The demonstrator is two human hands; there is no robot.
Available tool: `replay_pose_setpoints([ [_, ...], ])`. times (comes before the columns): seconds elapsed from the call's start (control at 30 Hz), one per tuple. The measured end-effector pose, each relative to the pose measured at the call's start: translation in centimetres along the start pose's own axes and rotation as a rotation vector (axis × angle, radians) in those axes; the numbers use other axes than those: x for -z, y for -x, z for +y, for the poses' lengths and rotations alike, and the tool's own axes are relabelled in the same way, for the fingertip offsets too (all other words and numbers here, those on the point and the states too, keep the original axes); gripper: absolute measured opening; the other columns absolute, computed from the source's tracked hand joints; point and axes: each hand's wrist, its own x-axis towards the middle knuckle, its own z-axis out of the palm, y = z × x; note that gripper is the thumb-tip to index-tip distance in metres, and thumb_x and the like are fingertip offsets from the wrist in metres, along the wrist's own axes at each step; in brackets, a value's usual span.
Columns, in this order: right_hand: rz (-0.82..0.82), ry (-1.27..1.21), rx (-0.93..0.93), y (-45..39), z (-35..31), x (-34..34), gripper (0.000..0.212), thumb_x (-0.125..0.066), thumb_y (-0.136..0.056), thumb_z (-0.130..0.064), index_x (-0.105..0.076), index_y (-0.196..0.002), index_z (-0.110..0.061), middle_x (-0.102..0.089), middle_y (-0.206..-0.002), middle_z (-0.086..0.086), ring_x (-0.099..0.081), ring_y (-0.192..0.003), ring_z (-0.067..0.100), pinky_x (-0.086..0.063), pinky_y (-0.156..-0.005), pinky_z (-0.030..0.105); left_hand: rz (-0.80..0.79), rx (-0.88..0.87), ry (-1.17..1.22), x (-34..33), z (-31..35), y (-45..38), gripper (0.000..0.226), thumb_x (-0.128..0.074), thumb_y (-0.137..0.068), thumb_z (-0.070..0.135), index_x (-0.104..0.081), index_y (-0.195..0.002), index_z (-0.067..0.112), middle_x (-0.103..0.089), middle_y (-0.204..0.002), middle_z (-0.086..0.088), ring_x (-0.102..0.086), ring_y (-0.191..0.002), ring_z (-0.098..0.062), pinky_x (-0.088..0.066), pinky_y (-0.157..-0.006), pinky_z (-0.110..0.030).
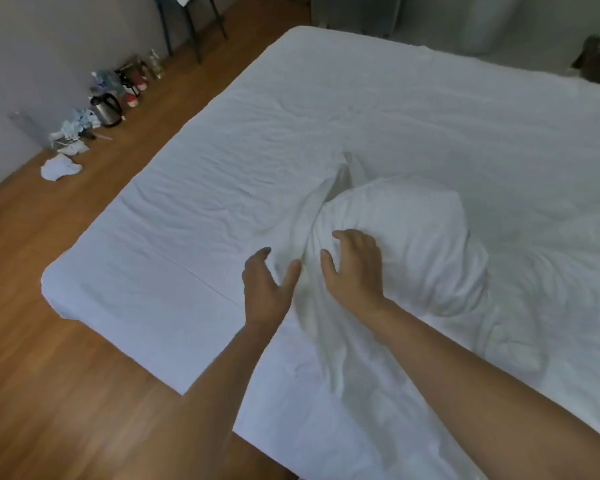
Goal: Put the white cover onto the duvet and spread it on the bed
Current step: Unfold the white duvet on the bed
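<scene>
On the bed (378, 109), near its front edge, the white cover (201, 188) lies flat, the duvet (413, 244) bunched upon it. Both hands, left (265, 287) and right (355, 271), hover released with spread fingers, probably ready to gather the fabric.

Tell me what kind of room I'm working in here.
Most likely a bedroom, perhaps a rented or guest room. A large bed under white bedding fills the view, an electric kettle and bottles stand along the wall on a wooden floor, and both hands reach over a bunched duvet.
</scene>
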Motion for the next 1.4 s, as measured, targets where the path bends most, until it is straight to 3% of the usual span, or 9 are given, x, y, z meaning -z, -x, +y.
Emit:
replay_pose_setpoints([
  [0.1,-0.097,-0.029,-0.133,-3.3,-3.0,-1.0,0.045,-0.049,-0.101,-0.039,-0.061,-0.129,-0.007,-0.067,-0.121,0.012,-0.058,-0.114,0.036,-0.046,-0.099,0.048,-0.229,0.206,-0.067,-0.8,1.9,-8.1,0.101,-0.076,-0.077,0.065,-0.031,-0.151,0.014,-0.05,-0.142,-0.005,-0.054,-0.126,-0.023,-0.049,-0.102,-0.038],
  [0.23,-0.257,-0.028,-0.313,-5.9,-5.0,0.4,0.066,-0.048,-0.1,-0.056,-0.05,-0.138,-0.003,-0.059,-0.13,0.016,-0.055,-0.122,0.035,-0.046,-0.101,0.043,-0.21,-0.029,-0.194,-1.3,2.3,-7.0,0.023,-0.064,-0.097,0.034,-0.052,-0.093,0.014,-0.061,-0.084,0.005,-0.06,-0.078,-0.021,-0.038,-0.063,-0.025],
  [0.43,-0.448,-0.137,-0.698,-8.5,-5.0,2.6,0.131,-0.078,-0.076,-0.063,-0.002,-0.157,0.006,-0.029,-0.159,0.021,-0.038,-0.144,0.033,-0.039,-0.113,0.036,-0.684,-0.417,0.096,-0.3,4.0,7.6,0.018,-0.06,-0.093,0.009,-0.055,-0.089,0.025,-0.055,-0.08,0.027,-0.052,-0.076,0.014,-0.04,-0.072,-0.014],
  [0.6,-0.524,-0.207,-0.629,-2.0,-3.9,3.7,0.042,-0.064,-0.079,-0.014,-0.059,-0.121,-0.008,-0.066,-0.12,0.012,-0.067,-0.106,0.029,-0.057,-0.086,0.034,-1.513,-0.111,-0.275,2.6,4.1,8.6,0.011,-0.065,-0.09,0.017,-0.064,-0.097,0.008,-0.058,-0.082,0.005,-0.056,-0.073,-0.005,-0.05,-0.077,-0.025],
  [0.8,-0.715,-0.049,-0.336,5.8,-4.4,5.5,0.032,-0.059,-0.078,-0.014,-0.066,-0.108,-0.017,-0.071,-0.101,0.005,-0.069,-0.095,0.028,-0.057,-0.082,0.036,-0.424,0.426,0.395,6.6,3.1,-7.5,0.085,-0.061,-0.084,0.074,-0.047,-0.144,0.016,-0.058,-0.133,-0.01,-0.066,-0.107,-0.027,-0.059,-0.083,-0.046],
  [0.93,-0.816,0.068,-0.244,7.2,-7.7,4.4,0.015,-0.058,-0.081,-0.009,-0.045,-0.077,-0.016,-0.057,-0.079,0.003,-0.059,-0.073,0.025,-0.046,-0.06,0.032,-0.706,0.468,0.227,2.1,5.9,-10.0,0.128,-0.082,-0.068,0.067,0.0,-0.158,0.027,-0.04,-0.146,0.001,-0.055,-0.125,-0.028,-0.056,-0.093,-0.049],
  [1.07,-1.12,-0.173,-0.351,5.2,-9.1,5.4,0.038,-0.068,-0.09,-0.045,-0.061,-0.1,-0.008,-0.067,-0.094,0.004,-0.063,-0.081,0.018,-0.053,-0.071,0.032,-0.78,0.494,0.125,0.3,4.8,-8.3,0.042,-0.064,-0.074,-0.007,-0.053,-0.115,-0.003,-0.061,-0.104,-0.016,-0.063,-0.089,-0.032,-0.055,-0.069,-0.039],
  [1.23,0.038,0.18,-0.761,-2.0,1.5,9.3,0.063,-0.062,-0.084,-0.066,-0.067,-0.126,-0.018,-0.063,-0.132,0.011,-0.054,-0.127,0.034,-0.037,-0.107,0.042,-1.269,0.161,-0.26,5.9,4.9,-10.4,0.023,-0.057,-0.051,0.0,-0.056,-0.072,0.008,-0.056,-0.072,-0.008,-0.056,-0.064,-0.025,-0.043,-0.056,-0.028],
  [1.4,-0.332,-0.249,-1.285,-0.7,6.9,9.4,0.116,-0.087,-0.072,-0.056,-0.026,-0.155,-0.001,-0.042,-0.153,0.013,-0.051,-0.124,0.027,-0.045,-0.103,0.035,-1.776,0.186,-0.765,9.7,4.4,-15.8,0.045,-0.08,-0.056,0.012,-0.073,-0.101,0.015,-0.076,-0.1,0.001,-0.071,-0.1,-0.019,-0.055,-0.084,-0.027],
])
